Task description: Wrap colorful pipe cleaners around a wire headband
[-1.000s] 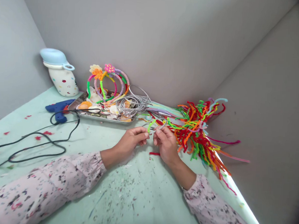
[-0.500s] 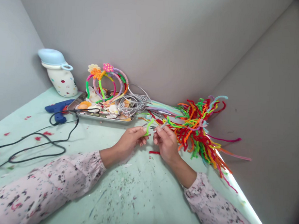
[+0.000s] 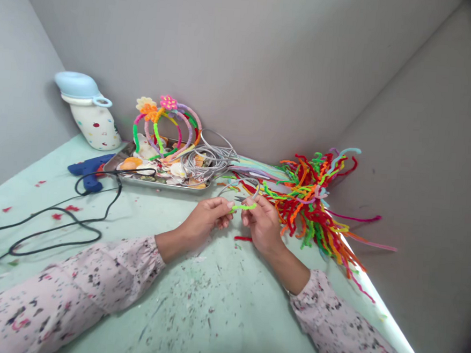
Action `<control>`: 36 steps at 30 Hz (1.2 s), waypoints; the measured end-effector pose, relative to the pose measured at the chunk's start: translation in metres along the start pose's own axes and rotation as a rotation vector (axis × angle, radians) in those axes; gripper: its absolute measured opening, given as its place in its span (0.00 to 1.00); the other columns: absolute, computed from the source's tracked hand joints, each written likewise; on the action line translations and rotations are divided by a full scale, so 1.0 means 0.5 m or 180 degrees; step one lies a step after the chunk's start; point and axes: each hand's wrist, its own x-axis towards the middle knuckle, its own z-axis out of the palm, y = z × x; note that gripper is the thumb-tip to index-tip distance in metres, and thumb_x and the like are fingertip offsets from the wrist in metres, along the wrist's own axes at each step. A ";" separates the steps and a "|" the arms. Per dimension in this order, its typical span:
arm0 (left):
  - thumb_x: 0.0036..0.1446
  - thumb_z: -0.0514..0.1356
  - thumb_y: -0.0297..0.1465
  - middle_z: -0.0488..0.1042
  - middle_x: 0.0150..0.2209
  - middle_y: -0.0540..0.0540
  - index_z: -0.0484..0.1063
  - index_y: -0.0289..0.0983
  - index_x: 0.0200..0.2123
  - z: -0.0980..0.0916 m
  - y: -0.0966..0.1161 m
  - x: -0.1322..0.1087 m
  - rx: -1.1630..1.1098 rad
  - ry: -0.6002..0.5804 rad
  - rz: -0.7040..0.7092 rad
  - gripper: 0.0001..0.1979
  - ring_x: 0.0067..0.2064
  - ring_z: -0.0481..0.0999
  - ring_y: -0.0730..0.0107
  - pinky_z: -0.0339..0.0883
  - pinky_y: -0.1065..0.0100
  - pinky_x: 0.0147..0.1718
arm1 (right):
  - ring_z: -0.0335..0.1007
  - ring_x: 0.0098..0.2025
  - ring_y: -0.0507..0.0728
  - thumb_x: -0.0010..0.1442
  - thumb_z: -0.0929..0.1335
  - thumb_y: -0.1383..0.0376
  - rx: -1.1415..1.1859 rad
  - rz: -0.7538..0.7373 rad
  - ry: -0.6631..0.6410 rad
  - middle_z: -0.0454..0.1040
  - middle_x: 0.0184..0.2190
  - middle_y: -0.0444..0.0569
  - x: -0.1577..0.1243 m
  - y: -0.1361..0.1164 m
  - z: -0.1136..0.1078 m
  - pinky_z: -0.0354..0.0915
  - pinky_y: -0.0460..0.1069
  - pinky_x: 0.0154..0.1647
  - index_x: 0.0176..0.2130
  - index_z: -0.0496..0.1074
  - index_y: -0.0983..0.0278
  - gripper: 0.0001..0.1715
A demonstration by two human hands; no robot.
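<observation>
A short bright-green pipe cleaner [image 3: 239, 207] stretches level between my two hands over the middle of the table. My left hand [image 3: 209, 217] pinches its left end between thumb and fingers. The thumb and fingers of my right hand [image 3: 262, 227] are closed at its other end. Just behind the fingers rises a thin grey loop [image 3: 239, 180], partly covered by my right hand; whether that hand grips it, I cannot tell. Dark pointed blades [image 3: 240, 199] show between the hands, the rest hidden. A red pipe cleaner piece [image 3: 243, 238] lies below my right hand.
Behind stands a metal tray [image 3: 170, 186] with shells, a grey wire coil [image 3: 208, 161] and flower-topped pipe-cleaner hoops [image 3: 157, 133]. To the left are a blue glue gun [image 3: 89, 167], its black cord [image 3: 75, 213] and a white bottle [image 3: 96, 126]. Pipe cleaners [image 3: 314, 198] pile up on the right.
The green pipe cleaner has swung from nearly upright in my left hand to lying level, reaching my right fingers. The grey loop now stands out more clearly behind the hands.
</observation>
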 end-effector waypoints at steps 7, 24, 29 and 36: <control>0.53 0.62 0.38 0.68 0.24 0.51 0.69 0.34 0.25 0.000 0.001 0.000 0.0120 -0.0106 0.0058 0.13 0.23 0.63 0.78 0.54 0.70 0.25 | 0.55 0.16 0.48 0.57 0.68 0.57 -0.0070 0.0066 0.0040 0.64 0.15 0.38 -0.001 -0.006 0.003 0.53 0.44 0.19 0.28 0.69 0.61 0.12; 0.54 0.61 0.40 0.67 0.22 0.51 0.70 0.34 0.25 0.004 -0.007 -0.002 0.0584 0.0040 0.0308 0.14 0.23 0.63 0.77 0.56 0.72 0.25 | 0.58 0.15 0.46 0.55 0.69 0.56 0.0068 0.0078 0.0070 0.69 0.19 0.40 0.004 -0.005 0.003 0.53 0.44 0.16 0.31 0.74 0.63 0.12; 0.56 0.59 0.40 0.67 0.23 0.52 0.69 0.35 0.27 0.006 -0.004 -0.005 0.0774 0.0008 0.0390 0.14 0.24 0.64 0.77 0.58 0.72 0.26 | 0.57 0.16 0.46 0.55 0.70 0.56 0.0067 0.0087 0.0075 0.69 0.20 0.40 0.004 -0.006 0.003 0.53 0.44 0.17 0.32 0.75 0.63 0.12; 0.57 0.58 0.38 0.65 0.22 0.53 0.67 0.35 0.27 0.017 0.008 -0.013 0.1075 0.0144 0.0525 0.13 0.24 0.62 0.77 0.57 0.72 0.25 | 0.57 0.15 0.46 0.55 0.70 0.56 0.0107 0.0105 0.0071 0.71 0.22 0.41 0.004 -0.006 0.002 0.52 0.44 0.16 0.32 0.76 0.63 0.12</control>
